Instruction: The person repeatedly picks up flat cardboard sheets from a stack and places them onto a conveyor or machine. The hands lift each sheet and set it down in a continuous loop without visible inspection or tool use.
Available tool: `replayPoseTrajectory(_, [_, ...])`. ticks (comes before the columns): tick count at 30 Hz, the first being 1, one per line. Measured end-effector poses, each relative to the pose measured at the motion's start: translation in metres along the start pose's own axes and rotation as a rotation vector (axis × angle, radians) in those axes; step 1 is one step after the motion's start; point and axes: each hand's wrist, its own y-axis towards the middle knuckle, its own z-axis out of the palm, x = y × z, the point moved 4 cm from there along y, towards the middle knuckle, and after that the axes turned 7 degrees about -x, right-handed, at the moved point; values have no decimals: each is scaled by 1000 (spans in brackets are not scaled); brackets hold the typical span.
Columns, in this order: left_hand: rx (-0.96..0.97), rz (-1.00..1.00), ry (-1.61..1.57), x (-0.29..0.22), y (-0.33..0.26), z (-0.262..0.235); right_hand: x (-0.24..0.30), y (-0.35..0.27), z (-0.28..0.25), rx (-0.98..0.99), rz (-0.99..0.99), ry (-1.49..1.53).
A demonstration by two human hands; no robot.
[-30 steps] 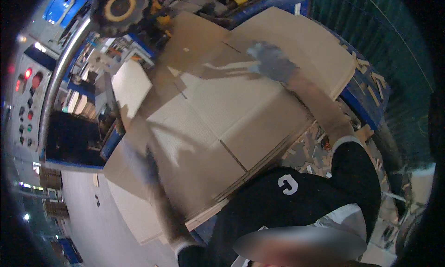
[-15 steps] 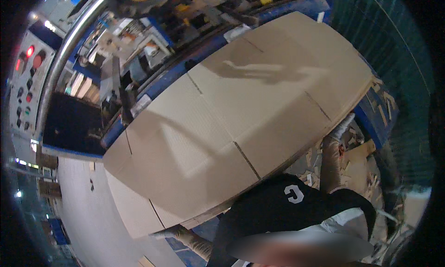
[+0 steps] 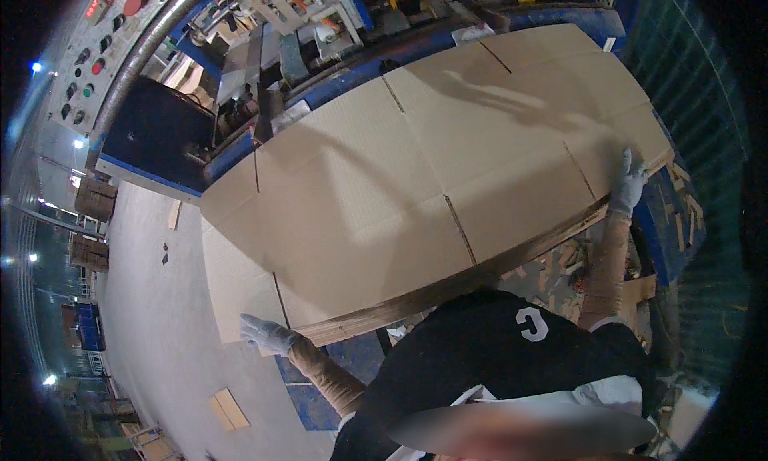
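Observation:
A stack of flat brown cardboard sheets (image 3: 360, 197) with dark slots lies in front of me, its layered near edge showing. My left hand (image 3: 270, 334), in a pale grey glove, rests at the stack's near left corner with its fingers stretched out over the top sheet. At the right end my right hand (image 3: 630, 185), gloved too, lies on the top sheet beside the edge, fingers extended and slightly apart. Neither hand is closed round the cardboard. Brown sleeves cover both forearms.
Behind the stack runs a machine with a blue frame (image 3: 336, 93). A control panel (image 3: 100, 49) with buttons and a red light stands at the far left, beside a curved metal pipe (image 3: 152, 49). Cardboard scraps (image 3: 560, 269) lie below on the right; a green corrugated wall (image 3: 704, 181) stands beyond.
Both hands have come up from the stack's near edge onto its top sheet, with fingers now in sight. The view has shifted, showing more of the layered edge and the floor at left.

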Motion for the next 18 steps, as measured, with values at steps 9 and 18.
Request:
replayPoseTrajectory(9, [-140,-257,-1372,-12,-6,-83,0,65,-91,4,357,1039])
replayPoseTrajectory(18, [16,92,-2159,-11,21,-181,4,91,-207,-247,847,674])
